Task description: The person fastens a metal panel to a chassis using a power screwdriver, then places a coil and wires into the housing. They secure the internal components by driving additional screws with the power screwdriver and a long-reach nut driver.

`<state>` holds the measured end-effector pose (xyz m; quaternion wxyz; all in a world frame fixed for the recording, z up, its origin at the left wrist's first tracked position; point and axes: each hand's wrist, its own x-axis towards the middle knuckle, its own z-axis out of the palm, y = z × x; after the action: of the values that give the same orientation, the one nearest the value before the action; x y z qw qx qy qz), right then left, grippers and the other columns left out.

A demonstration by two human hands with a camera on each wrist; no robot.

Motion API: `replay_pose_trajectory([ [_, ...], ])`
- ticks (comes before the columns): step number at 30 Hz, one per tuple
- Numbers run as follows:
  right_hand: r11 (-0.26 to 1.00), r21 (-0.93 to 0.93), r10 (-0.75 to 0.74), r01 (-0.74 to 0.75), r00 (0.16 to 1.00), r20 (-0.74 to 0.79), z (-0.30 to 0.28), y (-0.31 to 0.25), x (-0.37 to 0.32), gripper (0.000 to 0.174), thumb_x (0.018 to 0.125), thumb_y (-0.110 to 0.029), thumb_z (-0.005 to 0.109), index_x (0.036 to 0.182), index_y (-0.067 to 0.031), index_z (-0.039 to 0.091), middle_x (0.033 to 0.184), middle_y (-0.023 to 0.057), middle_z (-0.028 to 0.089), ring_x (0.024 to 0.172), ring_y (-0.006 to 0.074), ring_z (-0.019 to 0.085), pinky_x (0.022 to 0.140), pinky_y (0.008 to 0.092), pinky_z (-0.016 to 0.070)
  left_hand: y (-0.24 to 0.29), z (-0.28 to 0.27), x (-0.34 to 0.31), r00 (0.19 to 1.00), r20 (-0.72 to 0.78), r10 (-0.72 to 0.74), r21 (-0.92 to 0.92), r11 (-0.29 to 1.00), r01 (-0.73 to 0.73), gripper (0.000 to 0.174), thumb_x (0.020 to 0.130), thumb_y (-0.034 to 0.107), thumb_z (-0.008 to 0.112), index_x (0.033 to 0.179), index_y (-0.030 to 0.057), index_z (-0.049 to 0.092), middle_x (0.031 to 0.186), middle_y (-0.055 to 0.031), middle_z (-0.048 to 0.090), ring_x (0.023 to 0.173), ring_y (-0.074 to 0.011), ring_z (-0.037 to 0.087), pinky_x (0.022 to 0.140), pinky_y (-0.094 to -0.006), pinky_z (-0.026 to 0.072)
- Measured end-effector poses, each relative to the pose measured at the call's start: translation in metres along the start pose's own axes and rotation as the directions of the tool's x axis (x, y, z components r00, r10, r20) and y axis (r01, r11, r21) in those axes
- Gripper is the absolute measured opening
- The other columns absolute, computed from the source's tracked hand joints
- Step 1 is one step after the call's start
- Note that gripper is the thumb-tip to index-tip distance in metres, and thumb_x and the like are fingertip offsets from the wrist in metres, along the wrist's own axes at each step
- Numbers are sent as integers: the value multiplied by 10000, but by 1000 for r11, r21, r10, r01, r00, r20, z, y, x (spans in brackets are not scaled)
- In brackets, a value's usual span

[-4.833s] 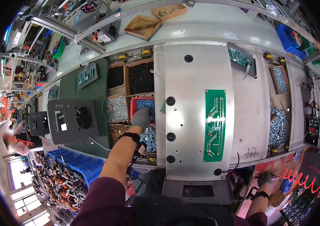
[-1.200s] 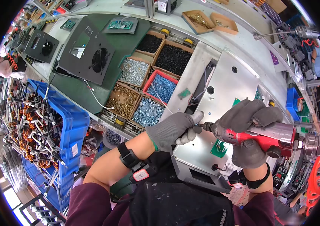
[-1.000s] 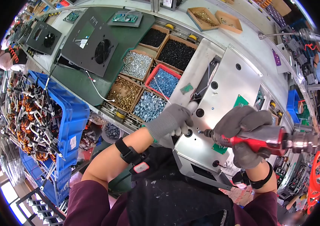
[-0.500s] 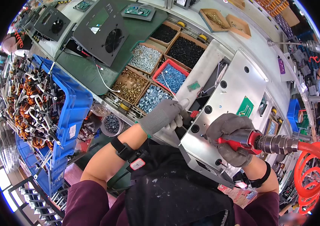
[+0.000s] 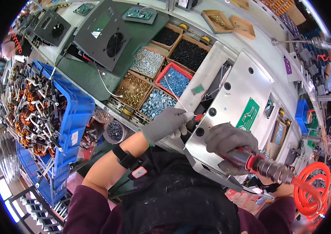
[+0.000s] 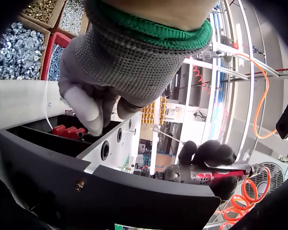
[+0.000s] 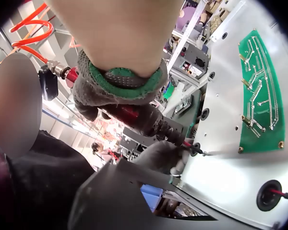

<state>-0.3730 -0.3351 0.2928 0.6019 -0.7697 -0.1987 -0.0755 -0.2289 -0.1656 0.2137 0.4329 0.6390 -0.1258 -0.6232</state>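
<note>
My gloved right hand point(image 5: 229, 142) grips a red and silver pneumatic screwdriver point(image 5: 247, 158) with an orange coiled hose point(image 5: 311, 187). In the right wrist view the driver's bit point(image 7: 188, 144) points at a small screw point(image 7: 204, 153) on the silver metal panel point(image 5: 245, 87), near a black grommet. A green circuit board point(image 5: 249, 113) lies on that panel. My gloved left hand point(image 5: 165, 124) is at the open side of the dark housing point(image 6: 110, 191). Its fingers reach down inside beside a red connector point(image 6: 67, 132), behind the panel; I cannot tell whether they hold anything.
Left of the housing stand a red bin point(image 5: 163, 72) of bluish screws and several cardboard bins of hardware, including black screws point(image 5: 189, 54) and brass ones point(image 5: 132, 91). A grey panel with a fan point(image 5: 103, 37) rests on the green mat. A blue crate point(image 5: 71, 111) holds wired coils.
Earlier the left hand was in the red bin. The hands then met at the driver's bit; since, the left has moved to the housing's side and the driver has tipped down toward the panel.
</note>
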Motion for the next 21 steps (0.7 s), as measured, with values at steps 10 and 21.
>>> replay_pose_trajectory([
  [10, 950, -80, 89, -301, 507, -857, -38, -101, -129, 383, 842, -118, 645, 1145, -36, 426, 1038, 178, 594, 858, 277, 633, 706, 418, 551, -2, 24, 32, 976, 157, 151, 472, 857, -208, 604, 860, 314, 681, 1319, -6, 453, 945, -107, 626, 857, -183, 610, 754, -314, 493],
  [21, 231, 633, 370, -738, -535, -759, 218, 53, -629, 808, 735, -87, 753, 1410, 31, 323, 1247, 108, 540, 1086, 198, 540, 928, 321, 445, -2, 20, 44, 950, 306, 62, 345, 923, -171, 674, 820, 317, 733, 1333, -12, 443, 1004, -152, 636, 920, -194, 637, 762, -312, 548],
])
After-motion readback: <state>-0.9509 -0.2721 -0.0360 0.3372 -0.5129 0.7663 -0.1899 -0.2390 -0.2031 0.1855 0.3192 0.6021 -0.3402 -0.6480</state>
